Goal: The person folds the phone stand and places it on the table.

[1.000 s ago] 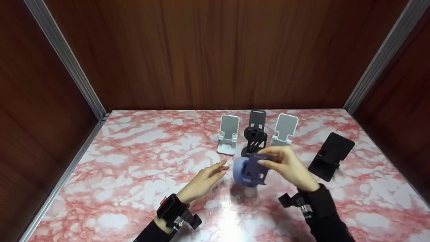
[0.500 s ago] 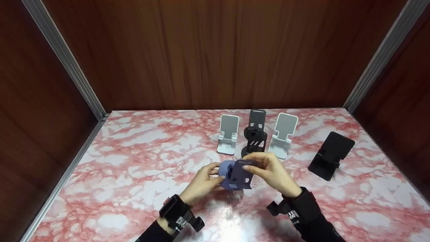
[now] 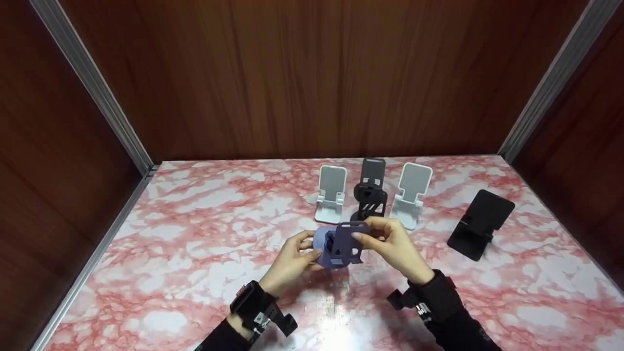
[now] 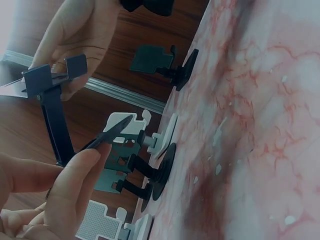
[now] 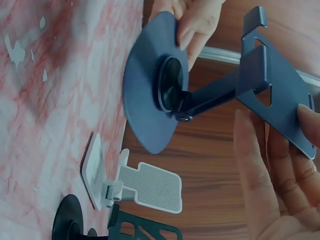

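A blue-purple phone stand (image 3: 348, 239) is held between both hands above the table, tilted so its round base faces left. My left hand (image 3: 291, 258) pinches the edge of the base (image 5: 150, 95), thumb on one face and fingers behind. On the other side, my right hand (image 3: 397, 248) grips the slotted phone plate (image 5: 287, 95) by its edge, thumb on its front. A hinged arm (image 4: 57, 125) joins base and plate, and two lips stick out from the plate's end.
Behind the hands stand a white phone stand (image 3: 333, 185), two black phone stands (image 3: 373, 170) one behind the other, and another white stand (image 3: 415, 183). A solid black stand (image 3: 487, 214) sits to the right. Wood-grain panels (image 3: 312, 78) wall the marbled table (image 3: 195, 234).
My right hand has carried the blue-purple phone stand left, and my left hand has closed its fingers on the base. In the last half second the stand has shifted slightly away from me.
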Action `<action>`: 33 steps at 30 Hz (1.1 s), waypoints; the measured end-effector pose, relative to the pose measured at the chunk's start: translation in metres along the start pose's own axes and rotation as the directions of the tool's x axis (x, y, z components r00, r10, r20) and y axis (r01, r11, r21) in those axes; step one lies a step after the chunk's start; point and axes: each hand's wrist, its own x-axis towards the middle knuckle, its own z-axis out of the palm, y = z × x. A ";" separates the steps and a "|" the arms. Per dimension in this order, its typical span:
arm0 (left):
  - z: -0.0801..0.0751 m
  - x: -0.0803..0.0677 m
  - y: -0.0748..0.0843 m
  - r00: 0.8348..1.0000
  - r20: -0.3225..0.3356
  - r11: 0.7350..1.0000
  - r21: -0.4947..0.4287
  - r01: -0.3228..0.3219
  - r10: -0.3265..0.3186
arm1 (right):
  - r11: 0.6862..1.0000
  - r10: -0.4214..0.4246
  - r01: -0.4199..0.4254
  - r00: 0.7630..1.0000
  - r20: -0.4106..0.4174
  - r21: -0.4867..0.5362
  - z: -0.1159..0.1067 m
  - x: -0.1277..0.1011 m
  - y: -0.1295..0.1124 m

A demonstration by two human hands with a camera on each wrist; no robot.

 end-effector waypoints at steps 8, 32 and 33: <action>0.001 -0.003 0.006 0.998 -0.015 0.996 0.074 -0.057 0.058 | 0.993 0.035 -0.040 0.998 0.042 0.115 -0.003 -0.001 0.002; 0.011 -0.013 0.014 0.928 -0.009 0.856 0.389 -0.340 0.373 | 0.955 0.063 -0.131 0.967 0.248 0.267 -0.013 -0.001 0.003; 0.011 -0.013 0.015 0.918 -0.004 0.835 0.419 -0.357 0.395 | 0.950 0.070 -0.143 0.964 0.256 0.277 -0.012 -0.001 0.004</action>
